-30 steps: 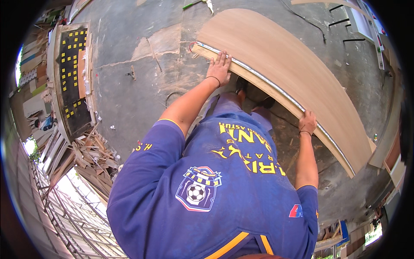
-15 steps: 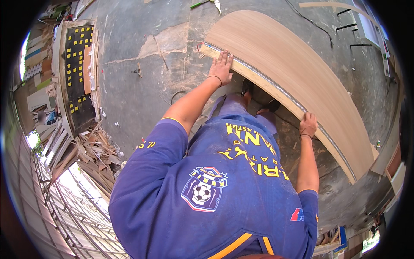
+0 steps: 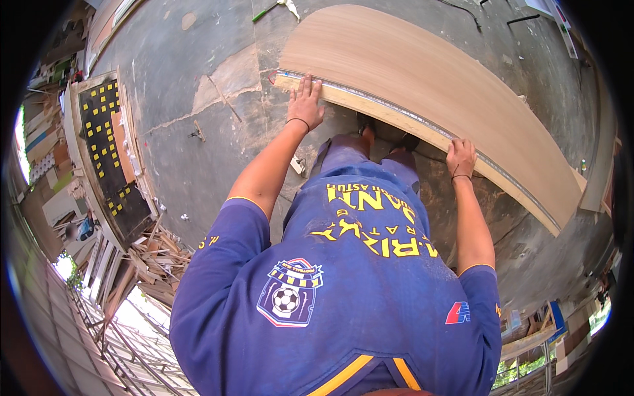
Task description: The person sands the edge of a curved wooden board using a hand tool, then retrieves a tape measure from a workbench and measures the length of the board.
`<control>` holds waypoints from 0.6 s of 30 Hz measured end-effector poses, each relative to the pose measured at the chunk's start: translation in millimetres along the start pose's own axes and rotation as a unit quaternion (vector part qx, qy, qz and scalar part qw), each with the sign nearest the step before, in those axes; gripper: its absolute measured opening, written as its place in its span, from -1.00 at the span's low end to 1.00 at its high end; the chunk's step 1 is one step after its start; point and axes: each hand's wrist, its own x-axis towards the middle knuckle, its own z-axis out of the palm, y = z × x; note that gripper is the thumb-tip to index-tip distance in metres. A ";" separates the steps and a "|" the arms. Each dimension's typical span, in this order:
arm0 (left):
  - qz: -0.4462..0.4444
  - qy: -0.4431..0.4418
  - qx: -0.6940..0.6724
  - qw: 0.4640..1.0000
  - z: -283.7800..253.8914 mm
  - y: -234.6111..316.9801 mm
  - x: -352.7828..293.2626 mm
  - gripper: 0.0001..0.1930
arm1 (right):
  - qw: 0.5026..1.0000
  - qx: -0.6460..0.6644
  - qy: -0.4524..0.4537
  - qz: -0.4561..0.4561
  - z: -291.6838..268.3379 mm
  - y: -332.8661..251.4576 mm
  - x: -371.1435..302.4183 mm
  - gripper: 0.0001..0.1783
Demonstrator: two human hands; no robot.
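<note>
A large wood-grain panel (image 3: pixel 422 72) with a curved far edge stands in front of my legs, pale bare wood (image 3: pixel 380 113) showing along its near edge. Lying along that edge is a long thin silver strip (image 3: pixel 409 113) with fine marks, like a ruler. My left hand (image 3: pixel 306 105) rests near the panel's left end, fingers stretched over the edge and strip. Farther right, my right hand (image 3: pixel 461 158) has its fingers bent over the same edge, closed on it; its thumb is hard to make out. What supports the panel is hidden.
On the left stands a black panel with yellow squares (image 3: pixel 99 132), and below it a heap of wood offcuts (image 3: pixel 162 254). A green-handled tool (image 3: pixel 265 12) and a dark cable (image 3: pixel 465 12) lie on the concrete floor (image 3: pixel 198 59) beyond the panel.
The whole view has turned and shifted, so panel and floor sit farther left and the panel's right end higher. Both hands keep about the same places along the panel's edge.
</note>
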 end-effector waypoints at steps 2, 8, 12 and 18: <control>0.003 0.002 -0.005 1.000 0.6 -0.5 0.3 -0.23 | 1.000 0.009 -0.006 0.005 0.4 0.4 -0.6 -0.80; 0.009 0.002 0.011 1.000 -2.9 1.0 -1.3 -0.24 | 0.999 0.006 -0.037 0.000 -8.3 -5.3 -2.9 -0.65; 0.019 0.021 -0.003 1.000 -2.7 -3.0 -2.6 -0.24 | 0.998 0.005 -0.054 -0.008 -18.0 -12.4 -2.7 -0.51; 0.049 0.050 0.020 0.997 0.7 -7.0 -1.1 -0.26 | 0.997 -0.021 -0.073 0.013 -9.6 -8.7 -5.9 -0.44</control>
